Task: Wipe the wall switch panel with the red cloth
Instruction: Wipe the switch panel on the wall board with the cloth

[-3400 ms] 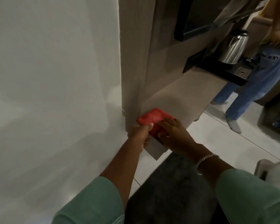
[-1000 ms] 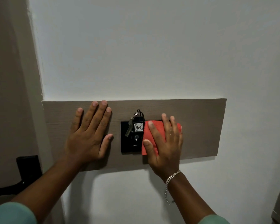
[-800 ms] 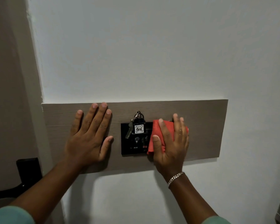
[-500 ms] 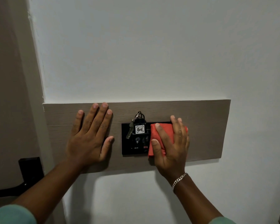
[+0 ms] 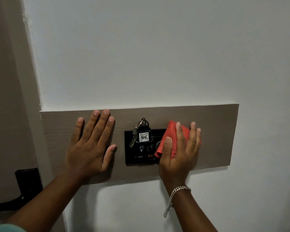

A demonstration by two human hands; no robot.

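Note:
A black wall switch panel (image 5: pixel 137 158) is set in a long grey-brown wooden board (image 5: pixel 214 136) on a white wall. A key tag marked 406 with keys (image 5: pixel 143 136) sits in its upper part. My right hand (image 5: pixel 181 151) presses a folded red cloth (image 5: pixel 170 138) flat against the panel's right end, hiding that end; the cloth's top corner reaches above the panel. My left hand (image 5: pixel 92 144) lies flat on the board, fingers spread, just left of the panel, holding nothing.
A black door handle and plate (image 5: pixel 27 183) sit at the lower left on a beige door. White wall (image 5: pixel 157 56) spreads above and below the board. A silver bracelet (image 5: pixel 176 196) hangs on my right wrist.
From folding the cloth low by a wooden cabinet, I have come to the wall panel. In the last second my right hand slid the cloth rightward and slightly up. The left hand stays put.

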